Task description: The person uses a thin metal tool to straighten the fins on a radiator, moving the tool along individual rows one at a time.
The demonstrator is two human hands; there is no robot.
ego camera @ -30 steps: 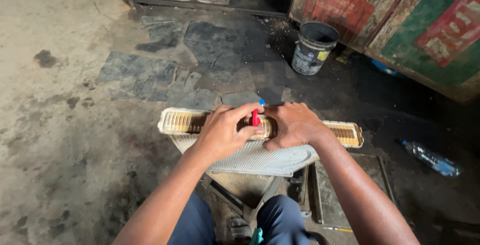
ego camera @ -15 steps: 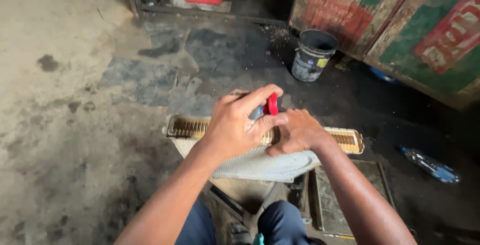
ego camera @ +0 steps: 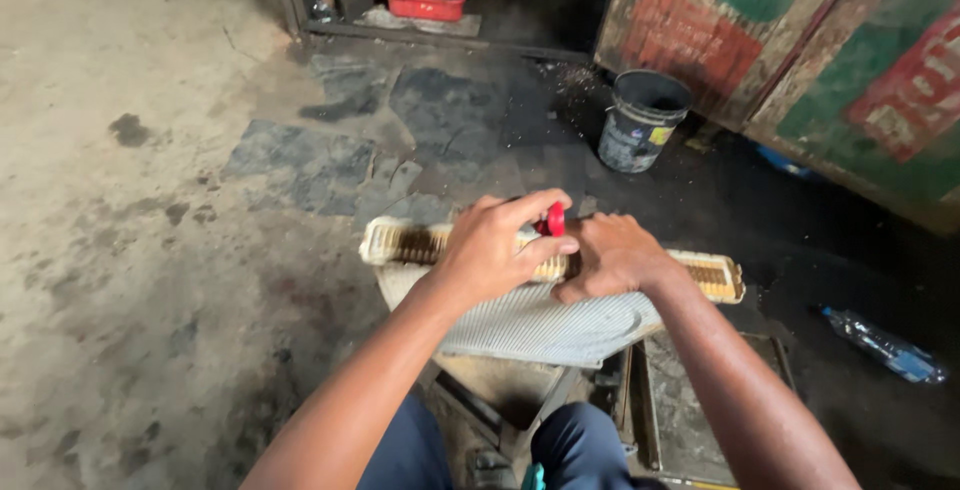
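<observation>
While the long cream-framed air filter (ego camera: pixel 420 242) lies crosswise on a pale ribbed stool top (ego camera: pixel 540 325), the left hand (ego camera: pixel 495 250) is curled over its pleated middle, thumb and fingers pinching a small red-handled tool (ego camera: pixel 553 220) against the pleats. The right hand (ego camera: pixel 610 255) lies palm down just beside it, fingers bent and pressing on the filter. Beyond, a black bucket (ego camera: pixel 640 120) stands on the stained floor (ego camera: pixel 150 250), and a plastic bottle (ego camera: pixel 885 345) lies to the right.
</observation>
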